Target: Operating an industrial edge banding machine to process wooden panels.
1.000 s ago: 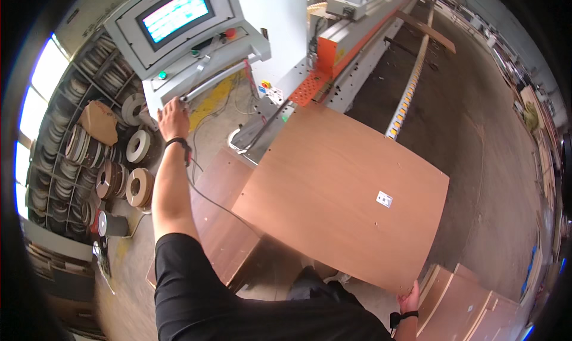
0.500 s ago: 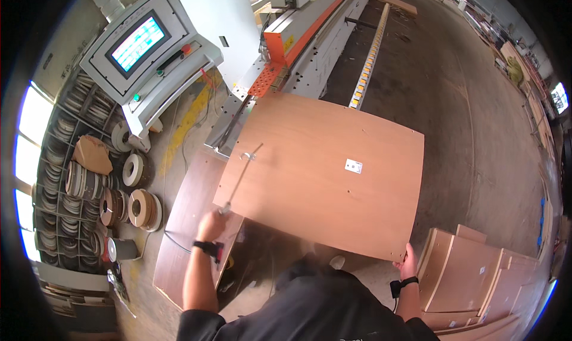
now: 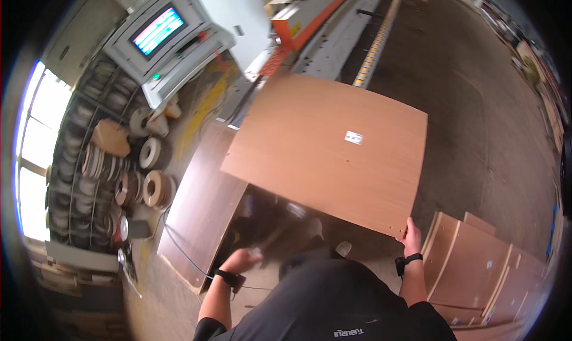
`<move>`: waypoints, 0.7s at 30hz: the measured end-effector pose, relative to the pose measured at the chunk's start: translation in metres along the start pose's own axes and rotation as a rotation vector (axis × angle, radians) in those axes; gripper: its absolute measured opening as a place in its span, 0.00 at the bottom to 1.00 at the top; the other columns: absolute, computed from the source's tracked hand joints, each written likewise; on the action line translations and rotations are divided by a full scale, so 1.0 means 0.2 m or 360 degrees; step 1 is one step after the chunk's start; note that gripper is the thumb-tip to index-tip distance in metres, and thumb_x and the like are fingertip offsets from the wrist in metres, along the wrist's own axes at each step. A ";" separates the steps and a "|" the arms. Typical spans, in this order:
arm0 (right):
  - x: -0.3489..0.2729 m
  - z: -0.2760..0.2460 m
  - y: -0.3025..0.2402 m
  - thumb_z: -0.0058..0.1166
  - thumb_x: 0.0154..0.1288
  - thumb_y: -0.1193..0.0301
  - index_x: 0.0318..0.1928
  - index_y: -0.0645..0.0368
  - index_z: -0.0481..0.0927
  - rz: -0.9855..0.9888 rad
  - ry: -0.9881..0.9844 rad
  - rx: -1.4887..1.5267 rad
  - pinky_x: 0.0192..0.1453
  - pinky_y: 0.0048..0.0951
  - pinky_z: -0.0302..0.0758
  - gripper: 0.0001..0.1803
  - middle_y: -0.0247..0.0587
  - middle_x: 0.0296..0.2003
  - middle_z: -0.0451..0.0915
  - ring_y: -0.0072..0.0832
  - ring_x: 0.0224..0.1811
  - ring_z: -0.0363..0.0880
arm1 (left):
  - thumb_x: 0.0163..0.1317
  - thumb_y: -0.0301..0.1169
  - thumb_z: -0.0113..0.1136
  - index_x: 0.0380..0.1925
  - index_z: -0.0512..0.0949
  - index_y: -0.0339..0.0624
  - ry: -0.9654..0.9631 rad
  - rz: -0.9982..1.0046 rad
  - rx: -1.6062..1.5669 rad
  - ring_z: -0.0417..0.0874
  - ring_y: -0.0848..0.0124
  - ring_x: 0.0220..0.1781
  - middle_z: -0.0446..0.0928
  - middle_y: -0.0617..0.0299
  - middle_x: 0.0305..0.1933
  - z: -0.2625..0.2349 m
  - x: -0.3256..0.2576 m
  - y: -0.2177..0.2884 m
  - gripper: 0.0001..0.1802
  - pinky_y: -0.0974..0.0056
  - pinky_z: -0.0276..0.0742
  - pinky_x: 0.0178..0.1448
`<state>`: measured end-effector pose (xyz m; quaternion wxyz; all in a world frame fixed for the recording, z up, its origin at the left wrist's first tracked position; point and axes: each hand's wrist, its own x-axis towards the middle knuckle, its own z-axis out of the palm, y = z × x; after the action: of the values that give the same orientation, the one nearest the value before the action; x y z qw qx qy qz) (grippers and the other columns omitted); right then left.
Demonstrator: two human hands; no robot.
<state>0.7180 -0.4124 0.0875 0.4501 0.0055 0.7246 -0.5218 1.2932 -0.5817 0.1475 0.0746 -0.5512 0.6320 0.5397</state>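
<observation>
Holding a brown wooden panel (image 3: 330,153) by its five o'clock corner, right hand (image 3: 411,237) grips; left hand (image 3: 241,260) hangs blurred, grip unclear. Panel not yet on the machine (image 3: 333,25) at twelve o'clock.

Smooth matt wood-veneer panel (image 3: 330,153), glossy dark board (image 3: 202,204), rough concrete floor (image 3: 476,120)
</observation>
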 end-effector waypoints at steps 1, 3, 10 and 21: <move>-0.01 0.13 -0.03 0.49 0.74 0.45 0.49 0.55 0.81 -0.0013 -0.0057 -0.0034 0.32 0.29 0.78 0.26 0.31 0.38 0.84 0.23 0.35 0.83 | 0.72 0.43 0.60 0.26 0.76 0.44 0.0299 0.0099 -0.0688 0.70 0.78 0.25 0.73 0.70 0.22 -0.04 -0.01 -0.63 0.18 0.66 0.66 0.28; 0.01 0.14 -0.04 0.49 0.74 0.44 0.48 0.56 0.81 -0.0045 -0.0087 -0.0156 0.27 0.26 0.77 0.26 0.32 0.34 0.83 0.24 0.31 0.83 | 0.73 0.50 0.56 0.22 0.70 0.49 0.0821 0.0008 -0.0360 0.64 0.73 0.11 0.64 0.72 0.16 -0.12 -0.06 -0.74 0.23 0.64 0.54 0.15; -0.01 0.13 -0.07 0.51 0.74 0.48 0.46 0.58 0.81 -0.0038 -0.0044 0.0032 0.15 0.27 0.68 0.24 0.37 0.29 0.81 0.27 0.21 0.79 | 0.71 0.57 0.55 0.22 0.68 0.53 0.1185 -0.0425 -0.1425 0.65 0.76 0.09 0.65 0.70 0.13 -0.23 0.16 -0.32 0.25 0.68 0.60 0.13; -0.14 0.15 -0.18 0.50 0.75 0.49 0.46 0.56 0.80 -0.0068 -0.0107 -0.0005 0.16 0.22 0.65 0.22 0.29 0.25 0.77 0.20 0.18 0.73 | 0.60 0.58 0.68 0.32 0.83 0.37 -0.0580 -0.0101 0.0413 0.78 0.72 0.26 0.80 0.60 0.23 -0.03 0.42 0.28 0.30 0.62 0.72 0.29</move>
<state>0.7364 -0.4388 0.1319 0.4630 -0.0284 0.7098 -0.5302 1.2208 -0.6478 0.1262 0.2747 -0.4498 0.6546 0.5420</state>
